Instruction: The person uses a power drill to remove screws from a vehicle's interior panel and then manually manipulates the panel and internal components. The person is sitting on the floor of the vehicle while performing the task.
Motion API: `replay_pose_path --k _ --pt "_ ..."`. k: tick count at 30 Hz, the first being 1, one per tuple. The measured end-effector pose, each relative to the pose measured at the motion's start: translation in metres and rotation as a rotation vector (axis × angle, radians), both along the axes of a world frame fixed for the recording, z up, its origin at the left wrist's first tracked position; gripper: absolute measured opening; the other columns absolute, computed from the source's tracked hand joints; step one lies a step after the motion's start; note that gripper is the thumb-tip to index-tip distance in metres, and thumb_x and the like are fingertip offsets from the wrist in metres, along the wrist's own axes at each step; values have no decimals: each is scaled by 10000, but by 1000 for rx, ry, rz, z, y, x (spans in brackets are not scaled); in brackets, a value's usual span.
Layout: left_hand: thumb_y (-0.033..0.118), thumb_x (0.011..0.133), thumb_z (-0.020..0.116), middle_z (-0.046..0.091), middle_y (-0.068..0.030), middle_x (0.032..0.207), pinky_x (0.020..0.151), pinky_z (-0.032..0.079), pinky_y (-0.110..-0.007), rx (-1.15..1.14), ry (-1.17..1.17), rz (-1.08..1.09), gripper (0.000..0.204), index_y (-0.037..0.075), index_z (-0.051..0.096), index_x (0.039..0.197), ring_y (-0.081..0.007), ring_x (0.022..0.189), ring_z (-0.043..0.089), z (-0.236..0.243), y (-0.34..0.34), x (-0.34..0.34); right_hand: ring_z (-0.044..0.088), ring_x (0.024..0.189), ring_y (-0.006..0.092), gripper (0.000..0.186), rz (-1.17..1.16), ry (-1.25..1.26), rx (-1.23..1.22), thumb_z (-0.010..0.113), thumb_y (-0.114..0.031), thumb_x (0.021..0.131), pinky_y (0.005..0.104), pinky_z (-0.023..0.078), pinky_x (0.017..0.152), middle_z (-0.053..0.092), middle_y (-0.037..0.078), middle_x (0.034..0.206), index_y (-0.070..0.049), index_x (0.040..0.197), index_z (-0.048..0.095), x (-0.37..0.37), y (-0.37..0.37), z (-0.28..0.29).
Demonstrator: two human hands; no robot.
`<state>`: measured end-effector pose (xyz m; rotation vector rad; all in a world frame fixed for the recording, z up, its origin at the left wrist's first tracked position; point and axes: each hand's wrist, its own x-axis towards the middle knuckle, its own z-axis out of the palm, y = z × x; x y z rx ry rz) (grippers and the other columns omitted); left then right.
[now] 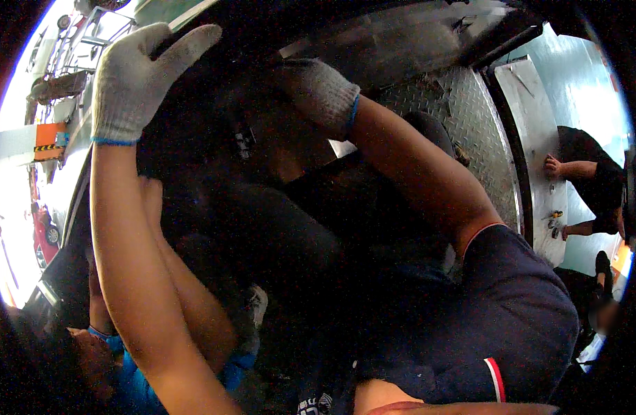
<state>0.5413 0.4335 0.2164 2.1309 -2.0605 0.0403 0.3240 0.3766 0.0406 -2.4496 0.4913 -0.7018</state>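
My left hand point(131, 83), in a white knitted glove with a blue cuff, is raised at the upper left beside a large dark panel. One finger or the thumb stretches to the right, apart from the rest, and nothing shows in the hand. My right hand point(318, 93), gloved the same way, reaches into the dark area at upper middle. Its fingers are lost in shadow, so what they touch is hidden. Just above it runs a dull grey metal surface point(394, 48).
Close to my left forearm is another person's bare arm point(169, 263) and blue sleeve point(138, 373). A diamond-plate metal floor point(463, 104) lies right of my right forearm. Farther right, people in dark clothes stand at a metal bench point(529, 117). A red car point(44, 232) shows far left.
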Motion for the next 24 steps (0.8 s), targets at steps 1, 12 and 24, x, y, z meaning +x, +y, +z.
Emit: replay_pose_path --k 1,12,24 --pt "661 890 654 440 -118 637 641 410 -383 5 8 -8 684 0 570 738 -203 619 428 -1 0 -1 657 1084 366 319 -1 -18 239 655 -213 909 456 542 949 692 182 1155 -64 1188 688 0 7 1" --pt "633 845 726 471 -128 612 598 427 -359 -55 19 -12 657 4 589 713 -189 586 430 -2 -3 -10 591 1050 236 379 -491 -897 1439 475 -251 1085 369 476 961 646 139 1163 20 1346 512 222 115 -36" --pt "577 927 670 501 -162 653 630 428 -380 -12 5 14 601 6 587 762 -186 614 451 -5 -5 -11 690 1055 336 341 -157 -92 -163 527 -194 1001 395 564 911 703 180 1173 -60 1304 610 24 27 -37"
